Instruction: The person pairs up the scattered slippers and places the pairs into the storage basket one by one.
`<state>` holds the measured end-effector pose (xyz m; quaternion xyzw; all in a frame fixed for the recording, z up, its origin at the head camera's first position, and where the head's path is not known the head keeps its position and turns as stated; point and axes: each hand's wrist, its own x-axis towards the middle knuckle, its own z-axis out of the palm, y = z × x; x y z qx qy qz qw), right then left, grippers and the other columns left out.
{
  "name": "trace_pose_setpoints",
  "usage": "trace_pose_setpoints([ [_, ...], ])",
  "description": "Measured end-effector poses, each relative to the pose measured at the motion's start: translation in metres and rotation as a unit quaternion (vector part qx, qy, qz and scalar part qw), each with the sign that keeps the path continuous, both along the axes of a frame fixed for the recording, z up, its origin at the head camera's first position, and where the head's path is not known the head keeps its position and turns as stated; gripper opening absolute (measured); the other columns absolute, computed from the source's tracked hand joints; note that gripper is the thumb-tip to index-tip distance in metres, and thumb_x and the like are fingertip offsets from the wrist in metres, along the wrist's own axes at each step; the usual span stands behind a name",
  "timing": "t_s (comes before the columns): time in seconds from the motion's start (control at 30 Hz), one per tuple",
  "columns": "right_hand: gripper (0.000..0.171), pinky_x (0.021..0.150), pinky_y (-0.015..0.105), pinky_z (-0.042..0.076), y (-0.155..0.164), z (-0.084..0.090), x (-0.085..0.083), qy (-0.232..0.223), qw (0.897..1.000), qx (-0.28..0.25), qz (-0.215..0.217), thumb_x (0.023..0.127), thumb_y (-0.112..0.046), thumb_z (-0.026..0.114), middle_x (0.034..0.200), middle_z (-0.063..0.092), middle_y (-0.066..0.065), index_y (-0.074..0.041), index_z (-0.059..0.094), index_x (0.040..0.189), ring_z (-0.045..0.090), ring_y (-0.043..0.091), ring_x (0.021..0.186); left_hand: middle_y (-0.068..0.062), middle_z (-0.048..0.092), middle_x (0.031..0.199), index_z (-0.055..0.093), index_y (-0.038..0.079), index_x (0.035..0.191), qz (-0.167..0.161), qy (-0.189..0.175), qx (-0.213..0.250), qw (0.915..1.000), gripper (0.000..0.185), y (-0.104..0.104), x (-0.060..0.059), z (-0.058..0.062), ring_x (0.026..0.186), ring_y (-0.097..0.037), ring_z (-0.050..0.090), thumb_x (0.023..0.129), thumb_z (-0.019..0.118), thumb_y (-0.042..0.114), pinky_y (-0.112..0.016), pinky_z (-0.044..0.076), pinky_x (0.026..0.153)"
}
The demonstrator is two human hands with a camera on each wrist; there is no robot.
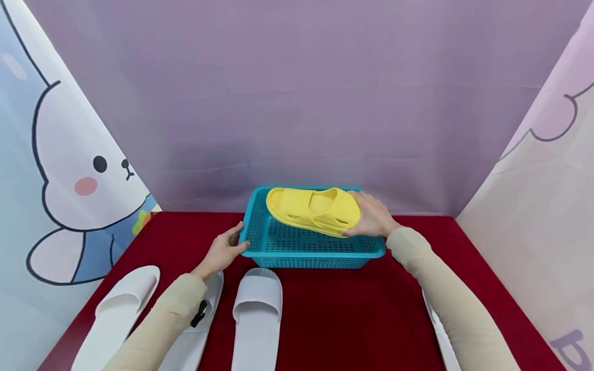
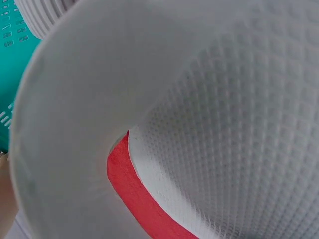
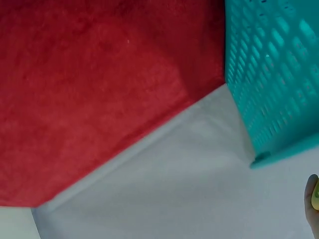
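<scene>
My right hand (image 1: 371,214) grips a yellow slipper (image 1: 294,205) by its heel end and holds it sideways over the teal plastic basket (image 1: 313,262). Only a bit of that hand (image 3: 311,211) and of the slipper (image 3: 316,195) shows in the right wrist view. At the basket's left end, my left hand (image 1: 223,251) holds the rim between thumb and fingers. Below it, a white slipper (image 1: 185,345) is partly hidden by the forearm. A close white slipper (image 2: 75,124) fills most of the left wrist view, with the basket (image 2: 17,59) behind.
More white slippers lie on the red cloth (image 1: 343,319): one at far left (image 1: 113,319), one in front of the basket (image 1: 257,314), and a white edge (image 1: 443,335) under the right forearm. A purple backdrop (image 1: 301,103) stands behind, with printed side panels.
</scene>
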<state>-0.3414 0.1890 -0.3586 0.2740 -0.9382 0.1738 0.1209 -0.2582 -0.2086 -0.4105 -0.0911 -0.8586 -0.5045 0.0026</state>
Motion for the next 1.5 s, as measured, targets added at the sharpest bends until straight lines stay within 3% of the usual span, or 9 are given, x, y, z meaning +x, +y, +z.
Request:
trace_pose_setpoints([
  [0.27, 0.106, 0.078, 0.043, 0.046, -0.003, -0.015, -0.007, -0.027, 1.000, -0.008, -0.005, 0.054, -0.072, 0.069, 0.124, 0.048, 0.001, -0.021, 0.032, 0.139, 0.047, 0.019, 0.099, -0.015, 0.031, 0.147, 0.020, 0.007, 0.146, 0.005, -0.002, 0.024, 0.9997, 0.066, 0.002, 0.002, -0.005, 0.127, -0.032, 0.043, 0.091, 0.056, 0.013, -0.042, 0.046, 0.092],
  [0.53, 0.105, 0.077, 0.042, 0.046, -0.007, -0.022, -0.011, -0.044, 0.999, 0.012, 0.000, 0.055, -0.071, 0.069, 0.117, 0.049, 0.001, -0.020, 0.031, 0.139, 0.046, 0.020, 0.099, -0.014, 0.027, 0.148, 0.019, 0.006, 0.146, 0.000, 0.001, 0.043, 0.9991, 0.065, 0.004, 0.004, -0.008, 0.128, -0.032, 0.040, 0.091, 0.054, 0.009, -0.042, 0.045, 0.092],
  [1.13, 0.109, 0.082, 0.045, 0.045, -0.010, -0.031, -0.017, -0.045, 0.998, 0.040, 0.013, 0.053, -0.067, 0.074, 0.126, 0.048, 0.005, -0.016, 0.031, 0.140, 0.046, 0.023, 0.104, -0.012, 0.025, 0.149, 0.020, 0.006, 0.145, 0.001, 0.010, 0.049, 0.9987, 0.065, 0.002, 0.003, -0.007, 0.130, -0.031, 0.037, 0.091, 0.054, 0.008, -0.042, 0.044, 0.094],
  [1.33, 0.092, 0.103, 0.055, 0.031, -0.010, -0.030, -0.019, -0.062, 0.997, 0.042, 0.012, 0.070, -0.054, 0.070, 0.142, 0.037, 0.011, -0.010, 0.032, 0.142, 0.034, 0.033, 0.129, -0.011, 0.024, 0.150, 0.020, 0.006, 0.145, -0.001, 0.011, 0.058, 0.9982, 0.064, 0.002, 0.002, -0.008, 0.130, -0.031, 0.037, 0.091, 0.054, 0.008, -0.043, 0.044, 0.093],
  [1.5, 0.079, 0.104, 0.059, 0.026, -0.010, -0.029, -0.020, -0.100, 0.995, 0.007, -0.010, 0.078, -0.044, 0.068, 0.145, 0.033, 0.013, -0.010, 0.034, 0.141, 0.026, 0.036, 0.134, -0.011, 0.024, 0.150, 0.021, 0.005, 0.145, -0.001, 0.010, 0.061, 0.9981, 0.064, 0.002, 0.001, -0.008, 0.130, -0.031, 0.037, 0.091, 0.054, 0.009, -0.042, 0.044, 0.093],
])
